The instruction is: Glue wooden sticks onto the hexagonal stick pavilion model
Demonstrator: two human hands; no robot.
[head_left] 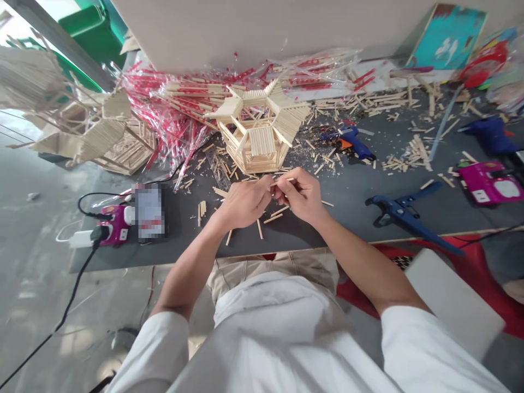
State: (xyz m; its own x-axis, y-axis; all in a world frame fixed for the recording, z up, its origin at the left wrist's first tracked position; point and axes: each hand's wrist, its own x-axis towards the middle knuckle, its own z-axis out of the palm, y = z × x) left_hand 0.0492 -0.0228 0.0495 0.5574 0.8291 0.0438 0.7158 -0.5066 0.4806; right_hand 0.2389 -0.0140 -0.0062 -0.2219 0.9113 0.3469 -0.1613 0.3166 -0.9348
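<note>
My left hand [245,203] and my right hand [301,195] meet over the dark grey table [352,202], both pinched on a short pale wooden stick [281,180] held between them. Just behind the hands stands a small pavilion model [257,128] built of the same sticks, with a flared roof. Loose cut sticks [273,217] lie on the table under and around my hands.
Packs of red-wrapped chopsticks [180,109] are heaped at the back. A larger stick model [94,136] sits at the left. A blue glue gun [350,141] and blue cutters [405,213] lie to the right, a pink power strip [112,226] to the left.
</note>
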